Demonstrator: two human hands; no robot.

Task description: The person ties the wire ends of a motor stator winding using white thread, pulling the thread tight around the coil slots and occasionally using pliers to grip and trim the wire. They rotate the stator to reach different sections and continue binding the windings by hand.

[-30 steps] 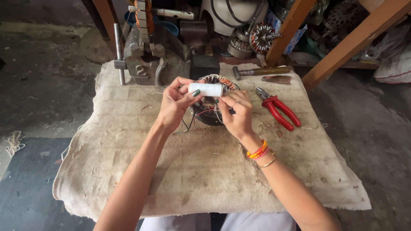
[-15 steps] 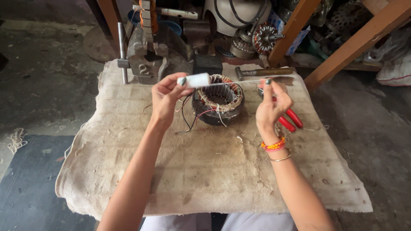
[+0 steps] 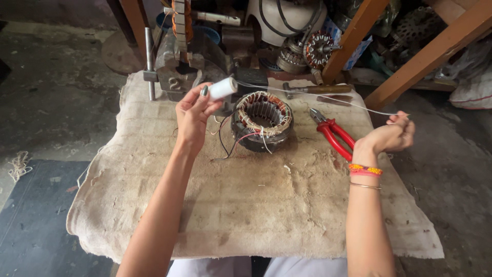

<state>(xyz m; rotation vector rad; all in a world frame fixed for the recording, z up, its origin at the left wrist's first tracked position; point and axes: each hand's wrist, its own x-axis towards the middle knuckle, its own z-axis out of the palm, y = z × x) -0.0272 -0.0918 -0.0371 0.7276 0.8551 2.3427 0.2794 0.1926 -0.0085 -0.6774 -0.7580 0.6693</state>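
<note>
My left hand (image 3: pixel 193 115) holds a small white spool of thread (image 3: pixel 222 88) up above the cloth. A thin white thread (image 3: pixel 318 97) runs taut from the spool to my right hand (image 3: pixel 392 136), which pinches its end out at the right. Between and below the hands sits a round motor stator (image 3: pixel 263 120) with copper windings and loose coloured wires, resting on the burlap-covered table (image 3: pixel 246 205).
Red-handled pliers (image 3: pixel 333 134) lie right of the stator. A hammer (image 3: pixel 318 90) rests behind it. A metal vise (image 3: pixel 182 61) stands at the back left. More motor parts (image 3: pixel 307 51) and slanted wooden beams (image 3: pixel 425 51) crowd the back right.
My hands have drawn apart: the right hand has swung far right, pulling thread off the spool. The left hand has kept the spool raised near the vise.
</note>
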